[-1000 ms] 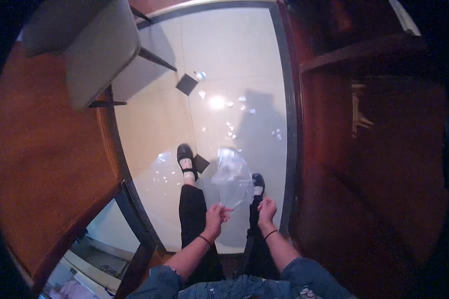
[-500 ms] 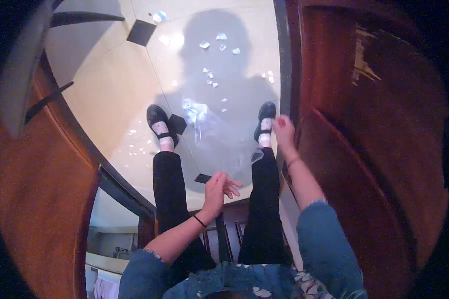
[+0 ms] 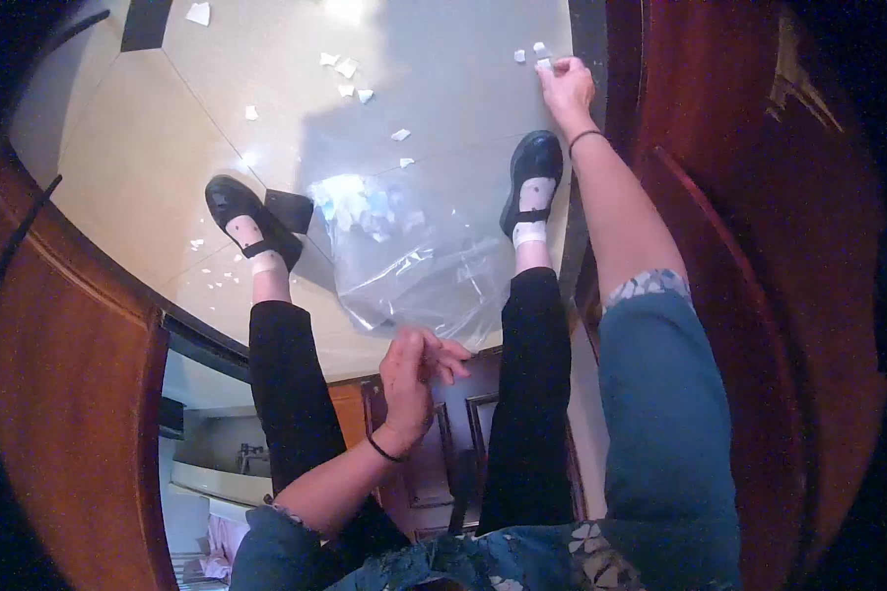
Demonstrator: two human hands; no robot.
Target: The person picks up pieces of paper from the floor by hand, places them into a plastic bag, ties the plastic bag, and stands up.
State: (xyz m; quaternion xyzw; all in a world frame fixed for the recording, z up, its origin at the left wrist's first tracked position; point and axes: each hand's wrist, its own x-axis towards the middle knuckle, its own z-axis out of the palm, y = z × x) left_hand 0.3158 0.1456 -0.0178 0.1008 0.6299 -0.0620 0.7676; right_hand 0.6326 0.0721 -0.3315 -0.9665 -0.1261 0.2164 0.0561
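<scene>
Far up beside the dark door frame, my right hand (image 3: 568,91) pinches a small white shard (image 3: 543,65) at floor level. Two similar shards, one of them just above (image 3: 539,46), lie close to its fingertips. My left hand (image 3: 411,379) hangs between my knees, its fingers loosely bent and apart, with nothing visible in it. Beyond it, a clear plastic bag (image 3: 394,276) spreads on the floor between my feet, and whitish pieces (image 3: 370,209) show at its far end. What those pieces are cannot be made out clearly.
More white shards (image 3: 345,68) lie scattered over the pale tiled floor (image 3: 217,108), with tiny bits beside my left shoe (image 3: 241,212). My right shoe (image 3: 534,182) stands near the door frame. Reddish-brown wood panels (image 3: 719,236) rise on both sides.
My right hand has reached forward from beside my right shoe to the shards by the frame and pinched one. The view has shifted closer to the floor; my left hand stays near my knees.
</scene>
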